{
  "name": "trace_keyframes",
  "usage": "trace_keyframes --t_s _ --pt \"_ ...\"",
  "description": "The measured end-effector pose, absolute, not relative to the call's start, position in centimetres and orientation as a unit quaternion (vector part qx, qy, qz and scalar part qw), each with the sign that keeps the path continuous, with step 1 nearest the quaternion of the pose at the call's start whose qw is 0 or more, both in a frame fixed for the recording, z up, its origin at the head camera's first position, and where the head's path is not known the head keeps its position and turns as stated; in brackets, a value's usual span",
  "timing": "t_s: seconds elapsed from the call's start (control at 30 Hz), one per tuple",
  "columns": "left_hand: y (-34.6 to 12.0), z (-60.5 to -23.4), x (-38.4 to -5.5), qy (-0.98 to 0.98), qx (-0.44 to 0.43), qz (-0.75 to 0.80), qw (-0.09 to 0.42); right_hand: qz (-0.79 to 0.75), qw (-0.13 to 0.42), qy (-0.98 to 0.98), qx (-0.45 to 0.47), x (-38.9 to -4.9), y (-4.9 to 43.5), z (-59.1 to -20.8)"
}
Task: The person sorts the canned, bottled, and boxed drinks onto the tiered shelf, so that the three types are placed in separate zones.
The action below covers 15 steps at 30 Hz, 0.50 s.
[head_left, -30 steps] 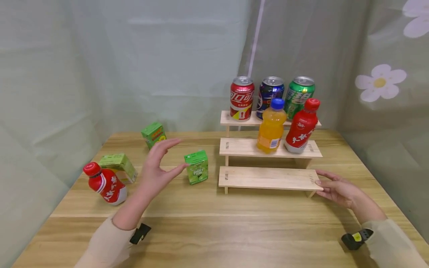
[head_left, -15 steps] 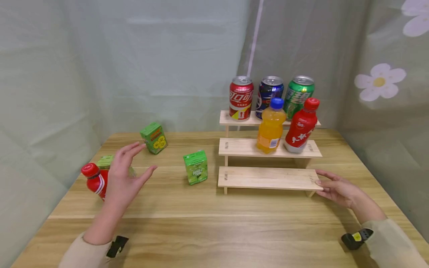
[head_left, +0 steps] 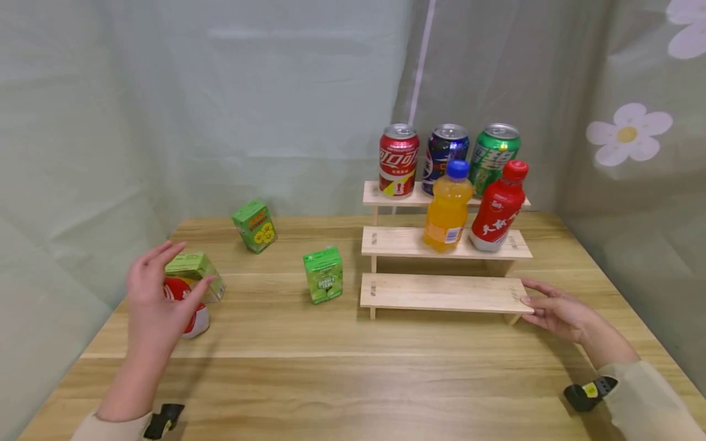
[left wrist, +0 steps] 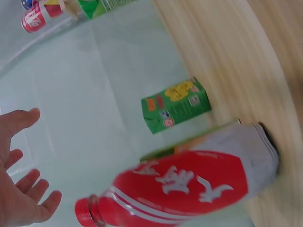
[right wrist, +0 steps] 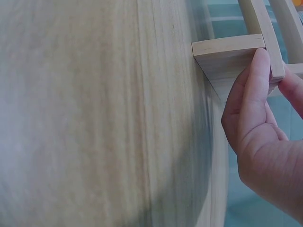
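Note:
My left hand (head_left: 154, 309) hovers in front of a red drink bottle (left wrist: 189, 184) at the table's left, thumb and fingers spread apart. It hides the bottle's cap and upper part in the head view; in the left wrist view a gap separates hand and bottle. Behind the bottle lies a light green drink carton (head_left: 212, 282). At the right, my right hand (head_left: 562, 315) pinches the right end of the lowest step of a three-tier wooden shelf (head_left: 441, 293), thumb on top and fingers below, as the right wrist view (right wrist: 258, 118) also shows.
A red can (head_left: 398, 160), a blue can (head_left: 444, 150) and a green can (head_left: 494, 159) stand on the top tier. An orange juice bottle (head_left: 447, 211) and another red bottle (head_left: 499, 205) occupy the middle tier. Two green juice boxes, one farther back (head_left: 255, 226), one central (head_left: 323, 275), stand on the table.
My left hand has moved left and down, from beside the central green juice box to in front of the red bottle. My right hand stays at the shelf.

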State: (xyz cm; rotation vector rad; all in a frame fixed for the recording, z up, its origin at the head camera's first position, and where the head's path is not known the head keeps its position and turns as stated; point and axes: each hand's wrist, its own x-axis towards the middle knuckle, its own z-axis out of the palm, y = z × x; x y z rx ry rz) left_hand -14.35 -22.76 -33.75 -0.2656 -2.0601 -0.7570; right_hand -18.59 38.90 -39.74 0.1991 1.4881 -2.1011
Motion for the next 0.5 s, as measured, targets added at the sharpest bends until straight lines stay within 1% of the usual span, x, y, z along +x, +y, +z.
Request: trace_keyframes --t_s 0.17,0.5 --pt "-23.6 -34.2 -13.7 -0.832 -0.049 -0.318 0.452 -0.781 0.274 0.557 0.076 -18.6 38.8 -39.5" --pt "-24.7 -35.5 -12.8 -0.840 0.085 -0.366 0.391 -0.779 0.272 0.560 0.075 -18.4 38.7 -39.5"
